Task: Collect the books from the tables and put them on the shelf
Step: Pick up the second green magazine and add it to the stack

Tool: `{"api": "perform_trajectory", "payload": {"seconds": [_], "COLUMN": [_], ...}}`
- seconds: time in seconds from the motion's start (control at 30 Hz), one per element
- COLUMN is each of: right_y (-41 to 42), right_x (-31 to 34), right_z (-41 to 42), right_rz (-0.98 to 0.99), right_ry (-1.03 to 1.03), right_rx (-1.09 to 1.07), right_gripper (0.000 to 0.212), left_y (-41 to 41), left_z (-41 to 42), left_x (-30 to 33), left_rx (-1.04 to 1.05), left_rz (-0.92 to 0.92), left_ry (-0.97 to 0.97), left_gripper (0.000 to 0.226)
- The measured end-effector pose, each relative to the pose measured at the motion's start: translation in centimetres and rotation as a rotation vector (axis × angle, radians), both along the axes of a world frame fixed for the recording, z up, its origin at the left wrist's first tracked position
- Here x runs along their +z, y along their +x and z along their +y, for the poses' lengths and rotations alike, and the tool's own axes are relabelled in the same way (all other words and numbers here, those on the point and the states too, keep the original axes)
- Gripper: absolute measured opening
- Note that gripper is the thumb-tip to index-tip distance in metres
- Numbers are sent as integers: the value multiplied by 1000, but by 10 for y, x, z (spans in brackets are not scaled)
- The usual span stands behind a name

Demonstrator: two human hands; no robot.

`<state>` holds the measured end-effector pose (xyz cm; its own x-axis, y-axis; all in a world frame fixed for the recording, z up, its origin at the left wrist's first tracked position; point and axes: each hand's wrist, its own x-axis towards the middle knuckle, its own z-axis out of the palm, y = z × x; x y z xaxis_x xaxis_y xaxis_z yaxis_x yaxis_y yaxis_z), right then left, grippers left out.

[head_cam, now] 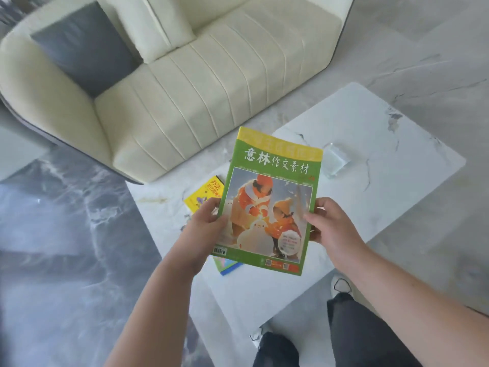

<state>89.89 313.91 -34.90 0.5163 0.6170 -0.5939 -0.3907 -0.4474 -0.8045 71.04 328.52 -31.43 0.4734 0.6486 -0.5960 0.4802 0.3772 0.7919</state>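
Observation:
I hold a green magazine (270, 200) with a yellow top band and a picture of children and a snowman, lifted above the white marble table (370, 133). My left hand (206, 223) grips its left edge and my right hand (328, 221) grips its right edge. Under it on the table lies a yellow book (205, 197), partly hidden by my left hand. A corner of another book (229, 267), green and blue, shows below the magazine.
A clear glass dish (334, 160) stands on the table beyond the magazine. A cream sofa (185, 88) with a grey cushion (84, 46) is behind the table. Grey marble floor (66, 247) lies to the left. My legs and shoes are at the table's near edge.

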Motion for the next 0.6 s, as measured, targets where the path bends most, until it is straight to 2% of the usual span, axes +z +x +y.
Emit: {"api": "perform_trajectory", "payload": {"seconds": [0.17, 0.33, 0.6], "right_y": [-55, -78, -144], "right_x": [51, 77, 100], "right_z": [-16, -24, -25], "right_rz": [12, -23, -47], "right_ry": [78, 162, 195], "right_rx": [24, 75, 70], "right_gripper": [5, 6, 8], "left_y": [-70, -101, -165], "left_z": [-28, -38, -22], "left_x": [55, 70, 100], "left_rx": [18, 78, -14], "left_rz": [5, -35, -74], "left_ry": [-19, -20, 85], "left_gripper": [18, 21, 19]}}
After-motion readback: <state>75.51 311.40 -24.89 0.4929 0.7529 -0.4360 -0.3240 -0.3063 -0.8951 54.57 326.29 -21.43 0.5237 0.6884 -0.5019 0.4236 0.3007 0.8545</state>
